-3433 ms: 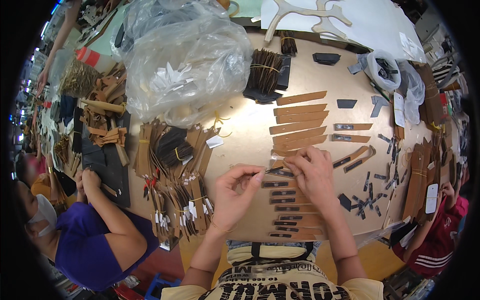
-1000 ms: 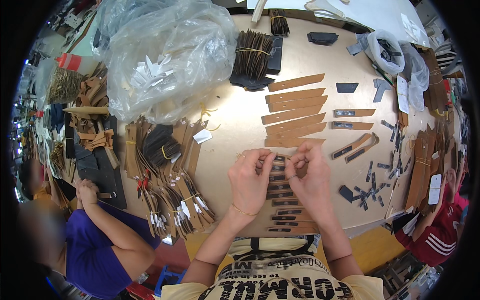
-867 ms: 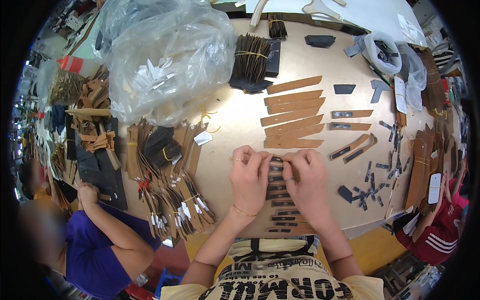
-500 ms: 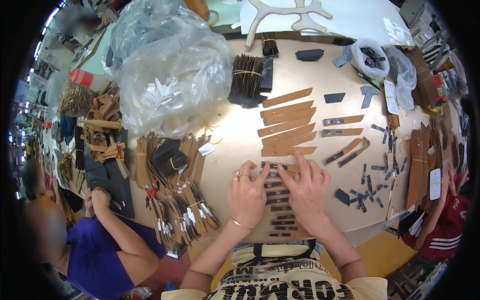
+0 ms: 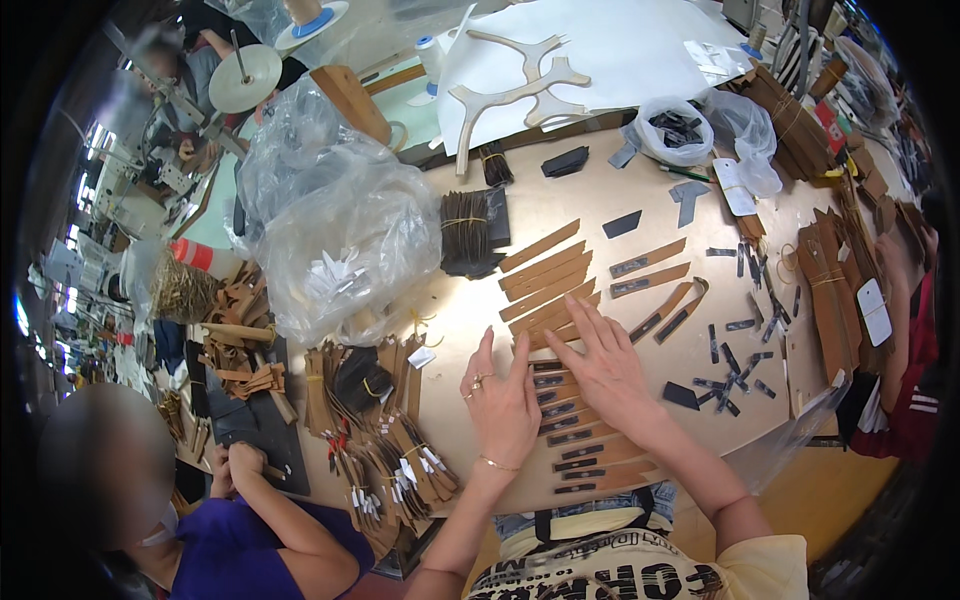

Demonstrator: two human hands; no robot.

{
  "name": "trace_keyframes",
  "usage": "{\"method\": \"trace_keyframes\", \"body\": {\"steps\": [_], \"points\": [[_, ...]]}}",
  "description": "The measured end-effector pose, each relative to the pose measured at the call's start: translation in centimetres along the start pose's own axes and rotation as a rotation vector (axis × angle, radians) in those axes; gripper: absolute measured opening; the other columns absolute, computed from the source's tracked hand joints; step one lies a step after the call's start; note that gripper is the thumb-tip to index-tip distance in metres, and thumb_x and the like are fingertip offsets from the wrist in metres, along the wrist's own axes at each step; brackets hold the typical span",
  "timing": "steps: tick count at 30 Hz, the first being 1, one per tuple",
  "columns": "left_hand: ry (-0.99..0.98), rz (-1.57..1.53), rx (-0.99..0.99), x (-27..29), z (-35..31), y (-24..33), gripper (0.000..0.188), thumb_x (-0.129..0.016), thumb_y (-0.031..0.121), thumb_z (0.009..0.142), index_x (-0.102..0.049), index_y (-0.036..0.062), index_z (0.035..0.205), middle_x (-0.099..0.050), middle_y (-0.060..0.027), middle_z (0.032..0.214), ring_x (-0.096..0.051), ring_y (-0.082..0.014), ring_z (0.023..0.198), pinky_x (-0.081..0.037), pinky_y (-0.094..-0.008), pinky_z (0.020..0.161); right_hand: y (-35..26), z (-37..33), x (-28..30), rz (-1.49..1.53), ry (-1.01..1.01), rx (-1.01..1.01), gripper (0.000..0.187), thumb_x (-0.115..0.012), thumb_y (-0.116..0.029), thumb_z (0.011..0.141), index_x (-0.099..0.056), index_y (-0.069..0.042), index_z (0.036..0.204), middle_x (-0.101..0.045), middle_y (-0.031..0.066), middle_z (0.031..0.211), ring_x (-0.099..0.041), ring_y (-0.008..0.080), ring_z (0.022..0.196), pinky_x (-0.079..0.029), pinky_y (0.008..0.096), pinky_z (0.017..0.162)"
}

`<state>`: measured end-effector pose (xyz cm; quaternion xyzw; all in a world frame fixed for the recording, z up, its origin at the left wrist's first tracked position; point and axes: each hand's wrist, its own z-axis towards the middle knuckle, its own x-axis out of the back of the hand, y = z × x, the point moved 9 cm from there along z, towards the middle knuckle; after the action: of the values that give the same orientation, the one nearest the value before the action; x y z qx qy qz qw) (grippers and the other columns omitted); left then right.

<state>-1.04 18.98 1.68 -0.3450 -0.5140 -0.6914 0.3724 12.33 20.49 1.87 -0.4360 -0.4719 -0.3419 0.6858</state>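
Note:
A column of brown leather strips with small dark rectangular pieces on one end (image 5: 571, 436) lies in front of me on the table. My left hand (image 5: 503, 405), with rings and a bracelet, lies along the left of the column's far end, its thumb at the strips there. Across from it, my right hand (image 5: 608, 372) rests with fingers spread and flat, its index finger beside the left thumb. The fingertips partly hide the strip beneath. Just beyond them are several plain brown leather strips (image 5: 548, 283), fanned in a slanting row, the nearest touched by my right fingers.
Loose dark pieces (image 5: 728, 382) scatter at right, near two patched strips (image 5: 650, 268) and a looped strip (image 5: 684, 312). Bundled strips (image 5: 395, 450) and a large clear plastic bag (image 5: 350, 240) are at left. A co-worker's clasped hands (image 5: 240, 462) rest at the left table edge.
My head view has turned, so the table appears tilted. Both hands have shifted slightly away from me, and my right fingers now reach onto the nearest plain strips.

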Motion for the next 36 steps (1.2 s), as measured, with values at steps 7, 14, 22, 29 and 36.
{"method": "trace_keyframes", "body": {"steps": [7, 14, 22, 29, 36], "points": [[-0.153, 0.136, -0.004, -1.8, -1.2, 0.5, 0.047, -0.06, 0.029, 0.098, -0.057, 0.0192, 0.144, -0.027, -0.0224, 0.163, -0.032, -0.0404, 0.145, -0.026, -0.0567, 0.112, 0.4, -1.6, -0.7, -0.041, -0.086, -0.016, 0.056, -0.055, -0.007, 0.088, -0.057, -0.019, 0.143, -0.025, 0.0169, 0.165, -0.027, 0.0339, 0.152, -0.026, 0.0512, 0.12], [-0.229, 0.125, 0.058, -2.9, -1.4, -0.1, 0.05, -0.057, 0.037, 0.099, -0.056, 0.0187, 0.145, -0.025, -0.0234, 0.163, -0.027, -0.0415, 0.148, -0.021, -0.059, 0.116, 0.3, -1.3, -1.5, -0.034, -0.143, -0.062, 0.056, -0.054, -0.009, 0.09, -0.054, -0.016, 0.145, -0.02, 0.0168, 0.167, -0.022, 0.0332, 0.154, -0.022, 0.0536, 0.122], [-0.149, 0.084, -0.025, -1.1, -1.3, 0.5, 0.05, -0.061, 0.03, 0.097, -0.057, 0.0136, 0.144, -0.028, -0.0249, 0.161, -0.028, -0.0402, 0.148, -0.017, -0.0539, 0.117, 8.1, -7.7, 6.9, 0.064, 0.288, -0.335, 0.04, -0.067, -0.009, 0.085, -0.066, -0.01, 0.125, -0.065, 0.0103, 0.118, -0.059, 0.0276, 0.113, -0.042, 0.0445, 0.097], [-0.03, -0.011, -0.107, 1.1, -1.9, 3.7, 0.045, -0.07, 0.019, 0.09, -0.064, 0.0087, 0.133, -0.038, -0.0241, 0.155, -0.037, -0.038, 0.142, -0.022, -0.0506, 0.116, 13.6, -13.8, 9.7, -0.082, 0.282, -0.476, 0.029, -0.072, -0.012, 0.086, -0.068, -0.007, 0.114, -0.065, 0.0054, 0.108, -0.059, 0.0252, 0.108, -0.041, 0.0394, 0.093], [-0.077, -0.262, -0.248, 1.1, -1.8, 9.7, 0.036, -0.074, 0.014, 0.087, -0.07, 0.0084, 0.122, -0.059, -0.0179, 0.137, -0.054, -0.0332, 0.128, -0.034, -0.0461, 0.111, 14.8, -12.4, 8.8, -0.044, 0.349, -0.474, 0.009, -0.071, -0.01, 0.088, -0.066, -0.006, 0.094, -0.063, 0.0057, 0.101, -0.059, 0.0247, 0.1, -0.042, 0.0378, 0.089]]}}
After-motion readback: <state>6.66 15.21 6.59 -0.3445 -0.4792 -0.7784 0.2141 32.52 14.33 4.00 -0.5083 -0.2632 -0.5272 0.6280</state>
